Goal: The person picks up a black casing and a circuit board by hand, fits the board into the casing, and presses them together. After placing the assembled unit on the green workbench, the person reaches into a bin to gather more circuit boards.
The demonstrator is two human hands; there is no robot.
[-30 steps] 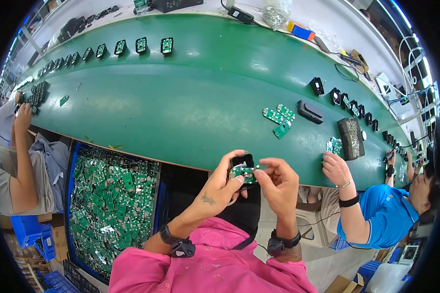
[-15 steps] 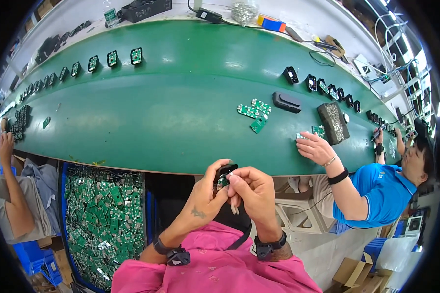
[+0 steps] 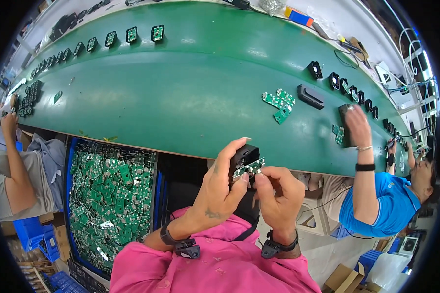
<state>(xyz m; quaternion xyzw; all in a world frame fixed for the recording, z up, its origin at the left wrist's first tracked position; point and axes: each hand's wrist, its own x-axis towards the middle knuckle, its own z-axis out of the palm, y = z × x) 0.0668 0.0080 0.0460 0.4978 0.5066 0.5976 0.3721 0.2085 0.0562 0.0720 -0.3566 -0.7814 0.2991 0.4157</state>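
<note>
Beside table (image 3: 146,107), hands (image 3: 216,190) half-curled, holding case (image 3: 244,154), board (image 3: 250,167)

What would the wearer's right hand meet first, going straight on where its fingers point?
The right hand would probably meet the green circuit board first; depth is unclear, contact looks likely.

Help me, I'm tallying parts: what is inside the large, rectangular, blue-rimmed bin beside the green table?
Inside the blue-rimmed bin lies a jumbled heap of green circuit boards; only the upper ones show. They hide whatever lies beneath.
</note>
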